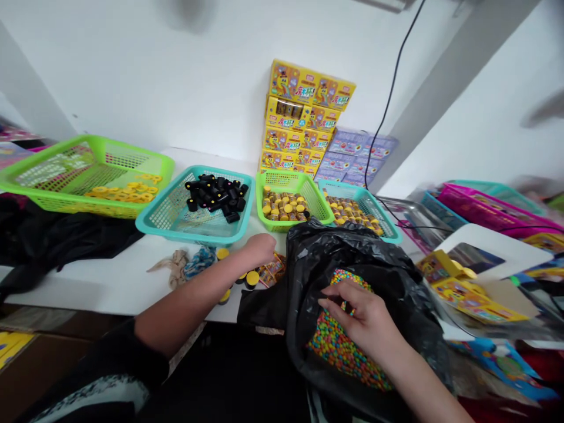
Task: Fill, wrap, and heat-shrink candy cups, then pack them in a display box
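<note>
Multicoloured candy beans (339,343) lie heaped inside a black plastic bag (335,249), its mouth rolled open at the edge of a white table (110,294). Right hand (363,314) is down in the bag, fingers half-open, tips on the heap; cannot tell whether any beans are pinched. Left hand (259,249) rests on the table beside the bag, fingers curled down, grip hidden. Just below it: loose yellow-topped caps (252,279) and small printed packets (271,269). Further left, a crumpled beige cloth (171,267) beside a blue cloth (199,261). Along the wall, a row of baskets: lime green with yellow caps (92,176), teal with black tubes (194,205), green with yellow-capped tubes (282,188), teal with more of these (363,205). Yellow printed boxes (299,126) stacked behind, lavender boxes (356,158) beside them.
</note>
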`<state>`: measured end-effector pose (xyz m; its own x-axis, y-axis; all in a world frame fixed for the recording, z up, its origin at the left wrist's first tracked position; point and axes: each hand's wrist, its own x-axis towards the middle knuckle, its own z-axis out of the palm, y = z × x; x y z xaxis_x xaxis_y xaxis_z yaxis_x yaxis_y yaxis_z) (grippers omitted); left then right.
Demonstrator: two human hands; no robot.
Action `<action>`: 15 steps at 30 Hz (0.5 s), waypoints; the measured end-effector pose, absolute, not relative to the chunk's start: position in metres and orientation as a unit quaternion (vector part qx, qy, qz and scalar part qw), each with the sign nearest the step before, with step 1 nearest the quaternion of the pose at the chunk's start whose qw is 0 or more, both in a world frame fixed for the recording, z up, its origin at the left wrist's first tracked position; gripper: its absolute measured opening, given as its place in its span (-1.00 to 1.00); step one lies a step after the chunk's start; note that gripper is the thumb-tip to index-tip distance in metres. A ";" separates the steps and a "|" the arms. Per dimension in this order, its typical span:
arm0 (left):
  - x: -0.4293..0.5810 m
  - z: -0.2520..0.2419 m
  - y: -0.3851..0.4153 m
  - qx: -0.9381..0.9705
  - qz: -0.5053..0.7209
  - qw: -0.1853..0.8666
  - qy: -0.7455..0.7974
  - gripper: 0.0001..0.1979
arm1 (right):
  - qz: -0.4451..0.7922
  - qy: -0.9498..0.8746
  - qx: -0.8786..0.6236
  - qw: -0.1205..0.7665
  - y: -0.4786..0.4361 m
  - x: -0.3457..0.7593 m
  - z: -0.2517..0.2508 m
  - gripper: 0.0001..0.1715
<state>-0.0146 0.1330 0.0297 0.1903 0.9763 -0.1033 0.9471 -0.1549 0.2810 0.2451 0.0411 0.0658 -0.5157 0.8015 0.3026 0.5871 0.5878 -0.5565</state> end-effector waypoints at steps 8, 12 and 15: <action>-0.025 0.022 0.132 0.763 0.114 0.166 0.615 -0.84 | 0.199 -0.862 -0.418 0.209 0.042 0.232 0.076 -0.91; -0.030 0.023 0.132 0.769 0.154 0.182 0.594 -0.79 | 0.178 -0.880 -0.409 0.162 0.052 0.213 0.086 -0.97; -0.035 0.029 0.126 0.770 0.188 0.193 0.578 -0.78 | 0.167 -0.865 -0.439 0.179 0.070 0.194 0.088 -0.95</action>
<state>-0.0345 0.1263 0.0293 0.2598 0.9633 0.0668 0.8182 -0.2564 0.5146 0.1938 0.0702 0.0884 -0.5508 0.8186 0.1627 0.6991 0.5590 -0.4459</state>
